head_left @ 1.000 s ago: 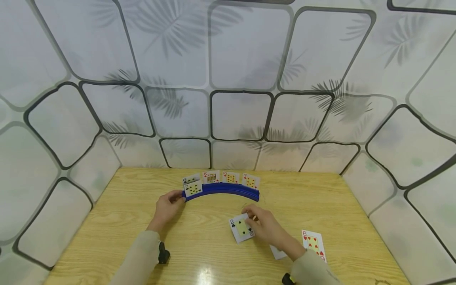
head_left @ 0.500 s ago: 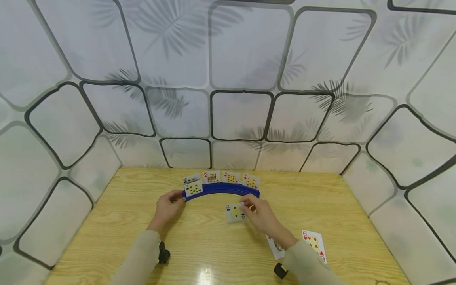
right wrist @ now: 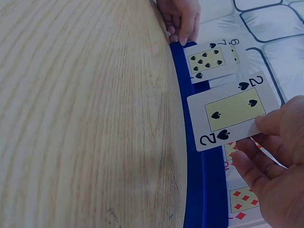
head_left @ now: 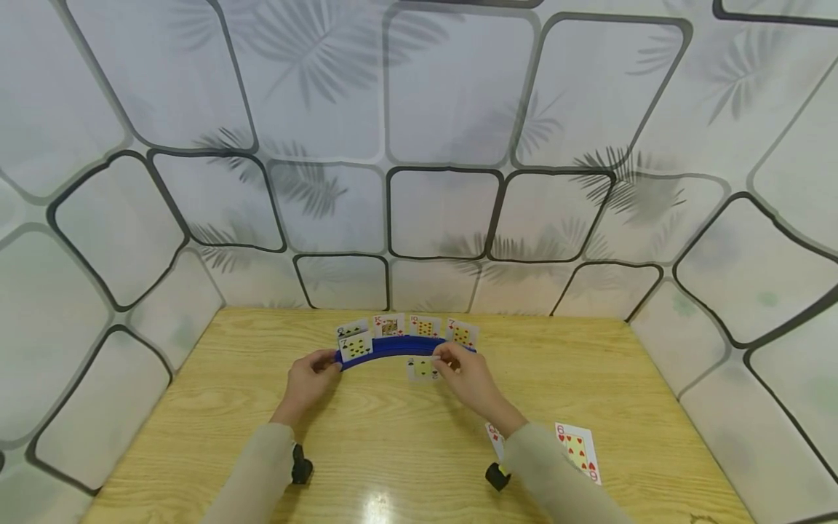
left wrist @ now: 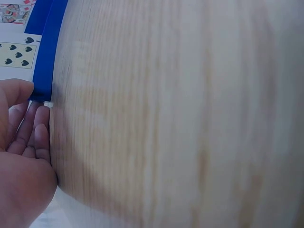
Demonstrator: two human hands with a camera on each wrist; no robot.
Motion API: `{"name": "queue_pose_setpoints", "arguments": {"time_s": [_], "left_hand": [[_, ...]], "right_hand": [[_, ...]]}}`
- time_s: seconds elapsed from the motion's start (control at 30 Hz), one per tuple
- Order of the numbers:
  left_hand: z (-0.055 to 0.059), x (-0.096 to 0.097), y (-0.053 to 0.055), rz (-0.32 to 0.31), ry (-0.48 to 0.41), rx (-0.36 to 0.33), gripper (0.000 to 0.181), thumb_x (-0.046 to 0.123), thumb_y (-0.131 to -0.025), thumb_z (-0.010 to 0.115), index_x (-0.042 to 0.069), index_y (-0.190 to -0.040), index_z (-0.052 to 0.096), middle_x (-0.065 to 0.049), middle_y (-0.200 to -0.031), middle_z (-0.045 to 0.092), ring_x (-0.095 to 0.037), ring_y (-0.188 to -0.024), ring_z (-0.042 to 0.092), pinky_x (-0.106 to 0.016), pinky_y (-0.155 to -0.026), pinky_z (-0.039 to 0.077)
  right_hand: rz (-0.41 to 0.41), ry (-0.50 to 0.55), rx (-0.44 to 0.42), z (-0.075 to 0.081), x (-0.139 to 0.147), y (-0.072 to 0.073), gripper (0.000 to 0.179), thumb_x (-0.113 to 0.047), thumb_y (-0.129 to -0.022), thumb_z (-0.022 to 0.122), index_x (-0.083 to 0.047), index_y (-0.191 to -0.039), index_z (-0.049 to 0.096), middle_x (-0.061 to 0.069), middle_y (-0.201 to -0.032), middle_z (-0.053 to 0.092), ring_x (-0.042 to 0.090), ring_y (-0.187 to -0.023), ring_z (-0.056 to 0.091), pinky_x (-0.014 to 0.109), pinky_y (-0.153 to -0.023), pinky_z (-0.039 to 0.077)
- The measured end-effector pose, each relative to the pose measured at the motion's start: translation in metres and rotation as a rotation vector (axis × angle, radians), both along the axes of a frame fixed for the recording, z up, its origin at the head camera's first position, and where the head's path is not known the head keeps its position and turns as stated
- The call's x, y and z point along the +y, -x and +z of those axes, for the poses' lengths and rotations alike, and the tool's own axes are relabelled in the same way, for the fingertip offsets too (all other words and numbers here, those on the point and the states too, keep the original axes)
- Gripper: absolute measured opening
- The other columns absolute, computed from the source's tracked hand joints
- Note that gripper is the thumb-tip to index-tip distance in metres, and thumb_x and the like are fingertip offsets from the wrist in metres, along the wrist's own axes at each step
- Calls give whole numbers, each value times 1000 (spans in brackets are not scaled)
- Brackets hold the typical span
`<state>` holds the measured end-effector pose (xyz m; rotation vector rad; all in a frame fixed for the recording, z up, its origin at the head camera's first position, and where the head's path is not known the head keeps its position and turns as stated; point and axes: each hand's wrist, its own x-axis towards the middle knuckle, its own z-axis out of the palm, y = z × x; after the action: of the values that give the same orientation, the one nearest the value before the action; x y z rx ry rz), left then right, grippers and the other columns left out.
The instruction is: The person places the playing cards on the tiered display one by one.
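Note:
My left hand point(head_left: 309, 380) grips the left end of a curved blue card holder point(head_left: 402, 344), thumb on top in the left wrist view. My right hand point(head_left: 473, 378) pinches the two of spades point(right wrist: 235, 113) by one edge, just in front of the holder's right half. In the right wrist view that card overlaps the holder; whether it touches the slot I cannot tell. A seven of spades point(head_left: 356, 348) stands in the front at the left, partly covering a six point(head_left: 351, 327). Behind stand a king of diamonds point(head_left: 389, 325), ten of diamonds point(head_left: 424, 327) and seven of diamonds point(head_left: 461, 332).
On the wooden table point(head_left: 393, 451) a six of hearts point(head_left: 576, 447) lies face up at the right. A red-marked card point(head_left: 495, 438) lies partly under my right forearm. A patterned wall point(head_left: 432, 284) rises behind the table, with more wall at both sides.
My right hand has carried the two of spades forward and slightly left, from above the table up to the holder, tilting it more upright. The left hand has stayed at the holder's end.

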<state>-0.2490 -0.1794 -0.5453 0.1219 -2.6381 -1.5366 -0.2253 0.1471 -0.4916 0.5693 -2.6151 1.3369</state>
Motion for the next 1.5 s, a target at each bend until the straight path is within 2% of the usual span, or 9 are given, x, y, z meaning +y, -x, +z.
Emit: {"name": "queue_pose_setpoints", "arguments": {"time_s": [0.13,0.37,0.77,1.03,1.27,1.5], "left_hand": [[1,0,-1,1,7,-6,33,10,-98,69,-3,-129,71,-19,-113,75,-26,-101,69,-23,-82,53],[1,-1,-2,2,10,-5,33,8,-98,69,-4,-129,71,-20,-114,75,-27,-103,68,-23,-82,51],[0,0,-1,9,14,-11,33,9,-98,70,-4,-128,71,-20,-114,75,-28,-103,69,-25,-84,52],[0,-1,-1,14,6,-10,32,8,-99,69,-4,-128,71,-19,-114,75,-26,-103,68,-21,-82,51],[0,0,-1,9,0,-19,32,9,-100,68,-3,-130,71,-19,-116,75,-27,-105,68,-23,-84,51],[1,1,-1,10,9,-20,32,9,-99,68,-3,-129,71,-19,-115,75,-28,-105,69,-25,-85,51]], "right_hand": [[-28,-2,-5,-2,-6,6,8,-12,-102,70,-16,-108,71,-1,-98,75,9,-84,67,25,-76,55],[-34,22,18,-3,-14,16,8,-8,-100,71,-12,-107,72,4,-100,77,16,-87,71,26,-76,58],[-68,3,-36,0,-27,28,9,-15,-103,70,-16,-111,74,0,-101,75,13,-89,68,24,-72,54],[-58,-4,-19,1,-35,37,11,-14,-102,71,-14,-112,74,3,-105,77,17,-92,70,26,-74,55],[-41,20,-5,1,-42,44,11,-10,-102,70,-10,-112,74,6,-106,77,20,-91,70,27,-74,54],[-53,40,9,1,-50,47,12,-7,-99,72,-8,-111,74,9,-107,77,25,-99,72,32,-78,56]]}}
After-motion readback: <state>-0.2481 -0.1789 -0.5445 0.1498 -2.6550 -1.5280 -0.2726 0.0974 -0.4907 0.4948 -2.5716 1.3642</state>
